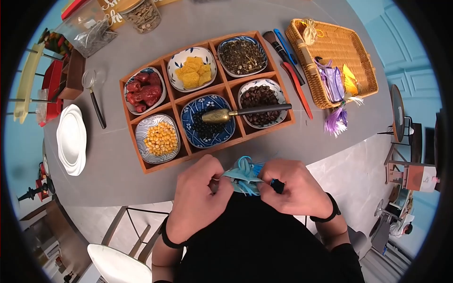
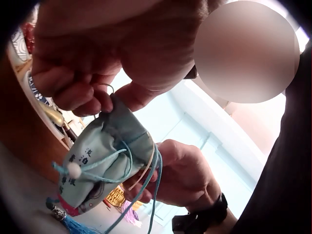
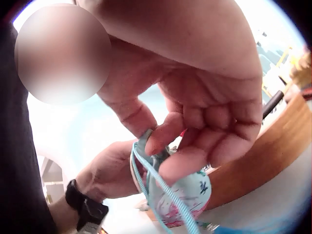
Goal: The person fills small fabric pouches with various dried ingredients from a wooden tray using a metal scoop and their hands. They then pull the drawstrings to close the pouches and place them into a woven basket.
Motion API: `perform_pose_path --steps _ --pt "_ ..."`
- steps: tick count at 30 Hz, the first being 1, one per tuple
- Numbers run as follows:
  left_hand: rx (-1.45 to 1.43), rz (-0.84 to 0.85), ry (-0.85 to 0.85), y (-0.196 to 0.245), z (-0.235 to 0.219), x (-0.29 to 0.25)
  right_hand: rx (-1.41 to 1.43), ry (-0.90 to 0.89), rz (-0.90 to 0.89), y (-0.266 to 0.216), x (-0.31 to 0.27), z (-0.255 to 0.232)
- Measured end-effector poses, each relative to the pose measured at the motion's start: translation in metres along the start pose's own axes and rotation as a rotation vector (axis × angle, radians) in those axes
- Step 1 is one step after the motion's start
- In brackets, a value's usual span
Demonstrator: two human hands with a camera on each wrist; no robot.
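A light blue cloth pouch (image 1: 241, 177) with blue cords is held between both hands at the table's front edge. The left hand (image 1: 203, 191) pinches one side of its mouth between thumb and fingers. On the opposite side, the right hand (image 1: 295, 188) pinches the rim. In the left wrist view the pouch (image 2: 107, 156) shows dark characters, a white bead on a cord and a blue tassel (image 2: 80, 225). From the right wrist, the pouch (image 3: 180, 195) hangs below the fingertips with cords across it. What the pouch holds inside is hidden.
Behind the hands stands a wooden compartment tray (image 1: 207, 150) with several bowls; a brass scoop (image 1: 217, 116) lies across two. A wicker basket (image 1: 325, 33) with pouches is at the right, brush and pens beside it. White dishes (image 1: 71, 139) and a small strainer (image 1: 96, 104) lie left.
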State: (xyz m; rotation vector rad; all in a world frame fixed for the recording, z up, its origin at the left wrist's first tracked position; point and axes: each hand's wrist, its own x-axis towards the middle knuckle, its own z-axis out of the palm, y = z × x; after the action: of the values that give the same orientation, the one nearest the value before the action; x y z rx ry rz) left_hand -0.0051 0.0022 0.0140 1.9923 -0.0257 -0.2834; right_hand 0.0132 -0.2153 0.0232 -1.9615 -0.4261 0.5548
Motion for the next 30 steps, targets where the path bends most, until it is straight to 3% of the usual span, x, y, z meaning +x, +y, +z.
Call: perform_pose_path --steps 2,3,5,6,8,10,18,20,21,27,30 --pt "0.022 0.029 -0.006 0.000 0.002 0.002 -0.254 0.158 -0.105 -0.005 0.002 0.004" --pt "-0.005 0.048 -0.012 -0.003 0.004 0.003 -0.254 0.159 -0.107 -0.007 0.002 0.005" --pt "-0.030 0.066 -0.021 -0.004 0.005 0.004 -0.421 0.375 -0.356 -0.012 0.000 0.008" --pt "-0.049 0.048 -0.051 -0.003 0.006 0.003 -0.420 0.376 -0.352 -0.014 0.000 0.006" --pt "-0.069 0.035 -0.085 -0.002 0.010 0.002 -0.638 0.161 -0.426 -0.017 0.000 0.000" --pt "-0.088 0.171 -0.097 -0.001 0.018 0.001 -0.673 0.153 -0.409 -0.013 0.002 0.001" --pt "-0.064 0.212 -0.109 0.000 0.015 0.001 -0.677 0.166 -0.262 -0.011 -0.001 0.014" --pt "-0.039 0.230 -0.073 0.006 0.015 0.002 -0.735 0.009 -0.164 -0.011 0.000 0.013" --pt "-0.039 0.235 -0.077 0.006 0.013 0.003 -0.737 0.014 -0.161 -0.010 0.001 0.012" --pt "0.074 0.177 -0.011 -0.001 0.012 -0.002 -0.740 0.066 -0.214 -0.007 0.003 0.015" --pt "0.100 0.100 -0.003 -0.011 0.012 -0.003 -0.563 -0.011 -0.193 -0.005 0.004 0.013"
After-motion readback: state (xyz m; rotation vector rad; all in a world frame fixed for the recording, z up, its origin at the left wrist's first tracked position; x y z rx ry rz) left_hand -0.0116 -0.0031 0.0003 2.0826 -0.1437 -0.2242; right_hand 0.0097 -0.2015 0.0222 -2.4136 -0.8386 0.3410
